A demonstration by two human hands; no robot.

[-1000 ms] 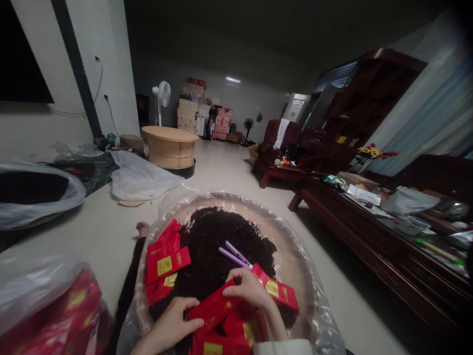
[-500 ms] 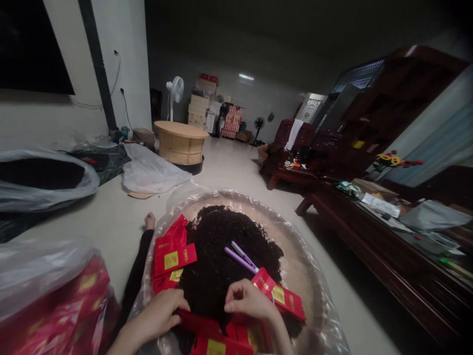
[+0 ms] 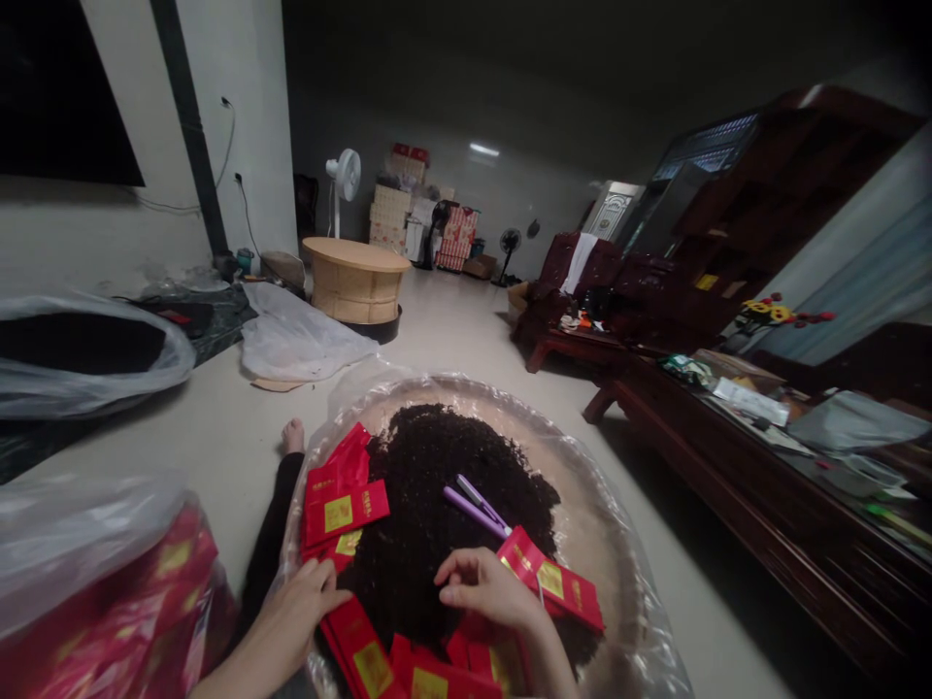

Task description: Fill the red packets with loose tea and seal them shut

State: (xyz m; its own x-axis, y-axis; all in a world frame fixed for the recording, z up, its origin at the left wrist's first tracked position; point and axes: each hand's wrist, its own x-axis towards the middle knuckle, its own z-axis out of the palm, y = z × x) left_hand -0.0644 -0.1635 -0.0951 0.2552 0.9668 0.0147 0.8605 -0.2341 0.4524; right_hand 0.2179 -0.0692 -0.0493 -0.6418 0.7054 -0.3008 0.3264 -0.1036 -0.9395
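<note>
My left hand [image 3: 310, 600] is closed, thumb and fingers pinching the upper end of a red packet [image 3: 362, 649] with a yellow label, at the near left of a round tray [image 3: 593, 544] lined with clear plastic. Just right of it, my right hand [image 3: 484, 587] hovers over a heap of dark loose leaves [image 3: 437, 485] that look like tea; its fingers are loosely curled and apart, with nothing visible between them. Beyond that hand a purple flat iron [image 3: 477, 508] lies on the heap, its jaws apart. More red packets [image 3: 346, 510] lie along the left rim; others [image 3: 572, 587] lie at right.
A clear bag of red packets [image 3: 160, 602] stands at my left. Farther left is an open plastic bag with dark contents [image 3: 80, 345]. A bare foot [image 3: 293, 436] rests beside the tray. A dark wooden table [image 3: 699, 456] runs along the right, and a round wooden stand [image 3: 356, 277] is ahead.
My left hand has moved slightly left and up, turning the red packet so its label shows. My right hand has shifted slightly, its fingertips less tightly together.
</note>
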